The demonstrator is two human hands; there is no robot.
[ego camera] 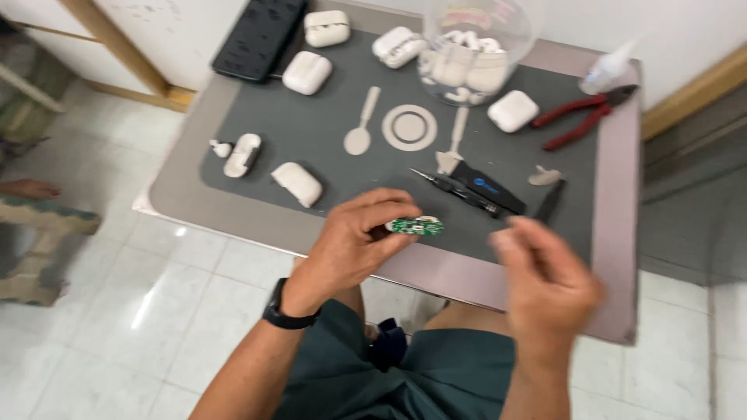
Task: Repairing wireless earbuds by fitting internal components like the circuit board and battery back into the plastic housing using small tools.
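My left hand (354,245) pinches a small green circuit board (417,226) with a white part under it, above the near edge of the low table (615,233). My right hand (545,284) is blurred, hovering to the right of the board with fingers curled; I cannot tell whether it holds anything. Just beyond the board, a black screwdriver (459,191) and a black pry tool (492,187) lie on the grey mat (327,132).
Several white earbud cases (306,72) lie scattered on the mat, one opened (243,155). A clear jar (475,47) of white parts stands at the back. Red pliers (583,118) and a small glue bottle (611,70) are at the back right, a black phone (259,35) back left.
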